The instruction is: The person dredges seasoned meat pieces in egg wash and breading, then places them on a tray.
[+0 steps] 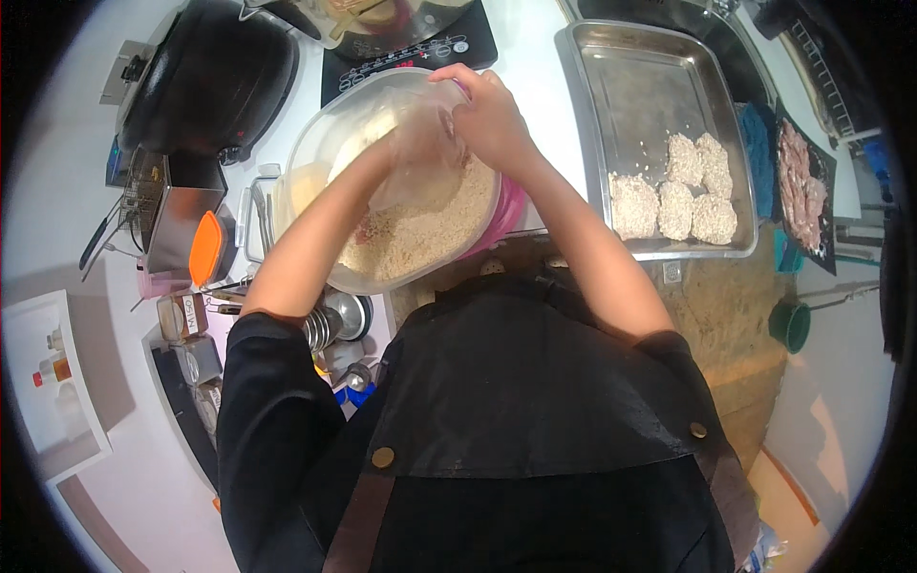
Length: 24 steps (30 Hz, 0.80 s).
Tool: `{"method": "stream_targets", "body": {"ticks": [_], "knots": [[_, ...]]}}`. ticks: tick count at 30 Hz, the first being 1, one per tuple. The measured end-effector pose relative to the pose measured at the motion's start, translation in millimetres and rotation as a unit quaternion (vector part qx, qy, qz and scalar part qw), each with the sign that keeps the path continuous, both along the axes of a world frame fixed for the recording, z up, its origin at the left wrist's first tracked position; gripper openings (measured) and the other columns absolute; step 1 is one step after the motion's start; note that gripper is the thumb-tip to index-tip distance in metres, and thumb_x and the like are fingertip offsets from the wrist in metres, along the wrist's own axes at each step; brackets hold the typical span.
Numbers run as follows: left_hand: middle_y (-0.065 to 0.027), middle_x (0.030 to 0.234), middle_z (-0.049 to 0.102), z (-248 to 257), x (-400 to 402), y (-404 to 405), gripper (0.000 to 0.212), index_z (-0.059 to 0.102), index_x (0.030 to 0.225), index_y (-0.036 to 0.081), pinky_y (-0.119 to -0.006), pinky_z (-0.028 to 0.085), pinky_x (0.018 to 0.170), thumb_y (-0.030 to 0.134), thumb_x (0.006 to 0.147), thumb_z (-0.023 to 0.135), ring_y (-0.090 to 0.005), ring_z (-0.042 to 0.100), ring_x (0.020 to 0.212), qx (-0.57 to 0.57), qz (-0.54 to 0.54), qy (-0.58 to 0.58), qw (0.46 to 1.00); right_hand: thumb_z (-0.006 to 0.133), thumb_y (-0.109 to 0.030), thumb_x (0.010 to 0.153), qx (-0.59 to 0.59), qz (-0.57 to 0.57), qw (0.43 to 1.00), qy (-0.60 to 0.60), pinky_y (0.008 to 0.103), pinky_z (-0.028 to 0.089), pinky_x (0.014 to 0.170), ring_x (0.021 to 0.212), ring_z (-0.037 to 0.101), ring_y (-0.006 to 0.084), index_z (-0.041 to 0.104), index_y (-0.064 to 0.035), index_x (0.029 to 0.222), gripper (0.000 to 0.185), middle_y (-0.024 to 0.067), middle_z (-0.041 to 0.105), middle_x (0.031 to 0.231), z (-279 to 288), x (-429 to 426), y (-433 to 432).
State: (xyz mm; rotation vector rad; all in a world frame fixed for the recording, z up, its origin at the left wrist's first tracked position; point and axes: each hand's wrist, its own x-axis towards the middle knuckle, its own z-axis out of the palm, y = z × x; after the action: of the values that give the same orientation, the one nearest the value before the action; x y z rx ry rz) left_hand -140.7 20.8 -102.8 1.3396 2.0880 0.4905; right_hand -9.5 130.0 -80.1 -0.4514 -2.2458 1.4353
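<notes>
A large translucent plastic tub (494, 208) holds pale crumbs (430, 236) and a whiter powder, with a pinkish piece partly visible near my left forearm. My left hand (423, 143) reaches into the tub, blurred behind clear plastic film (408, 175); its fingers are hard to make out. At the tub's upper right rim, my right hand (494, 118) has its fingers bent around the film's edge; whether it also grips the rim is unclear. Beneath the tub shows a pink container (507, 215). Several crumb-coated pieces (634, 206) lie in a metal tray (749, 236) to the right.
An induction cooker (476, 32) with a pan on it stands beyond the tub. A black appliance (215, 79), a metal box (183, 222) and an orange lid (206, 249) are left. Raw meat strips (801, 186) lie on a black tray (824, 247) at far right, beside a blue cloth (756, 157).
</notes>
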Motion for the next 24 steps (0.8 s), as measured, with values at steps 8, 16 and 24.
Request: {"method": "stream_targets", "body": {"ticks": [8, 16, 24], "knots": [[-0.0064, 0.071, 0.064, 5, 1, 0, 0.011, 0.066, 0.078, 0.003, -0.031, 0.046, 0.060, 0.010, 0.070, 0.064, -0.0141, 0.058, 0.064, 0.085, -0.062, -0.044, 0.993, 0.047, 0.000, 0.071, 0.021, -0.018, 0.998, 0.059, 0.0325, 0.042, 0.074, 0.077, 0.049, 0.0249, 0.058, -0.0182, 0.110, 0.045, 0.0125, 0.046, 0.082, -8, -3, 4], [-0.0091, 0.069, 0.064, 23, -33, -14, 0.010, 0.067, 0.079, 0.001, -0.033, 0.047, 0.057, 0.008, 0.074, 0.062, -0.0153, 0.058, 0.062, -0.054, -0.006, 0.096, 0.994, 0.046, 0.001, 0.072, 0.014, -0.008, 0.999, 0.042, 0.0328, 0.041, 0.075, 0.078, 0.048, 0.0254, 0.057, -0.0181, 0.111, 0.045, 0.0118, 0.046, 0.079, -9, -1, 4], [-0.0097, 0.084, 0.065, 34, 4, -25, 0.015, 0.065, 0.089, 0.005, -0.034, 0.048, 0.068, 0.015, 0.078, 0.064, -0.0211, 0.061, 0.076, -0.015, 0.257, -0.298, 0.919, 0.046, 0.001, 0.072, 0.008, -0.006, 0.999, 0.048, 0.0329, 0.041, 0.075, 0.078, 0.047, 0.0248, 0.057, -0.0182, 0.111, 0.045, 0.0112, 0.045, 0.079, -8, -2, 4]]}}
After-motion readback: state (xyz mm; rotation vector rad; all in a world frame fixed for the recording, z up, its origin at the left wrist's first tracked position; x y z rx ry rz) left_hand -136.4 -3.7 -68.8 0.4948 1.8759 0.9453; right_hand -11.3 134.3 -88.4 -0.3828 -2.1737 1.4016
